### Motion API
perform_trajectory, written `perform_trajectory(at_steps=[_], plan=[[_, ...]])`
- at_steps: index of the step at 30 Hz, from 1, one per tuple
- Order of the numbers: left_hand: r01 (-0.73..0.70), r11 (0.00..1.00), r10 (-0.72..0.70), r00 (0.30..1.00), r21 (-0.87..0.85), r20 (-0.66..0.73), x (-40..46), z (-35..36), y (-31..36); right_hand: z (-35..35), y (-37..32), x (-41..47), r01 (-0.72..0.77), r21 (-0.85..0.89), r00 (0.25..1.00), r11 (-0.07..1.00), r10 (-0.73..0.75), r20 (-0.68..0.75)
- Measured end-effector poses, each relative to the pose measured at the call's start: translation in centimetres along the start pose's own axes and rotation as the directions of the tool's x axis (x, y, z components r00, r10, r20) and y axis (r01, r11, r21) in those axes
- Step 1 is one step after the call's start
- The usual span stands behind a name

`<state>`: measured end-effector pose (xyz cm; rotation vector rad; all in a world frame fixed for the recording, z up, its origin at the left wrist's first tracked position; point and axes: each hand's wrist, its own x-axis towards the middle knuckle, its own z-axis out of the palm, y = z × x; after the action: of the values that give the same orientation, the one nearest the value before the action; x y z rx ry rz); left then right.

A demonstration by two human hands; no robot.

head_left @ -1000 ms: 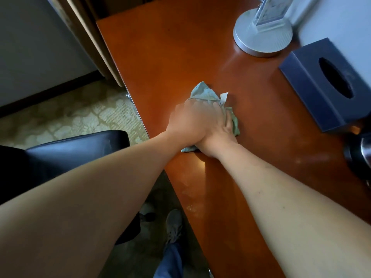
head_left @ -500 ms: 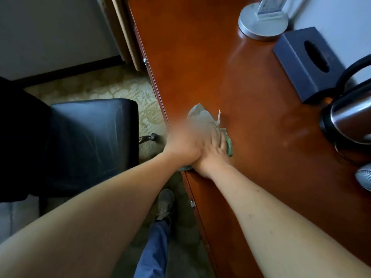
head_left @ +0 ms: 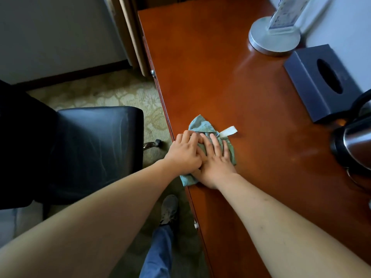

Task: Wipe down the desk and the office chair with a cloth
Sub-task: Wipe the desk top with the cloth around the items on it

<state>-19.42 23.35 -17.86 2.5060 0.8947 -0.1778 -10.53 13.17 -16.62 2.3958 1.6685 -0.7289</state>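
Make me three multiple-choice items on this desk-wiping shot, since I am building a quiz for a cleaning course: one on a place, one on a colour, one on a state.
1. Where does the cloth lie?
A. on the chair seat
B. on the desk near its front edge
C. on the floor

2. What colour is the tissue box?
A. dark blue-grey
B. white
C. red

3. How do the hands meet the cloth?
A. one lifts it into the air
B. neither touches it
C. both press flat on it

Answers: 1 B, the cloth rests on the desk by the edge facing the chair. 2 A, the box looks dark blue-grey. 3 C, the left hand and right hand lie side by side on it, fingers spread.
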Motion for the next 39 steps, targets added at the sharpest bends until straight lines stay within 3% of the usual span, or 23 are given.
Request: perform_trajectory(at_steps=[6,12,18,21,25,30,39], plan=[[0.034,0.998,-0.036,0.999,-0.045,-0.032,7.7,-5.2,-2.2,-4.2,0.2,9.1,-0.037,0.039,0.998,0.999,0.038,-0.042],[0.048,0.998,-0.047,0.998,0.029,-0.035,16.8,-8.5,-5.5,-9.1,1.2,17.9,-0.027,0.064,0.997,0.998,0.032,-0.072],[-0.015,0.998,0.014,1.000,0.063,0.003,18.9,-8.9,-6.7,-10.1,1.4,19.7,-0.023,0.069,0.999,0.997,0.025,-0.029],[0.056,0.998,-0.056,0.998,-0.012,0.034,19.1,-10.2,-5.8,-11.0,1.7,19.8,-0.025,0.086,1.000,0.996,0.024,0.011],[0.085,0.996,-0.083,0.995,-0.020,0.058,16.8,-9.2,-5.2,-9.6,0.7,17.4,-0.050,0.118,0.998,0.992,0.045,0.042],[0.047,0.993,-0.053,0.997,0.107,0.052,11.1,-4.5,-4.1,-5.5,-0.3,11.0,-0.049,0.087,0.999,0.995,0.046,0.028],[0.010,0.967,-0.036,0.994,0.255,0.099,-5.6,4.0,2.5,3.4,-1.3,-6.5,-0.019,0.084,0.999,0.996,0.015,0.044]])
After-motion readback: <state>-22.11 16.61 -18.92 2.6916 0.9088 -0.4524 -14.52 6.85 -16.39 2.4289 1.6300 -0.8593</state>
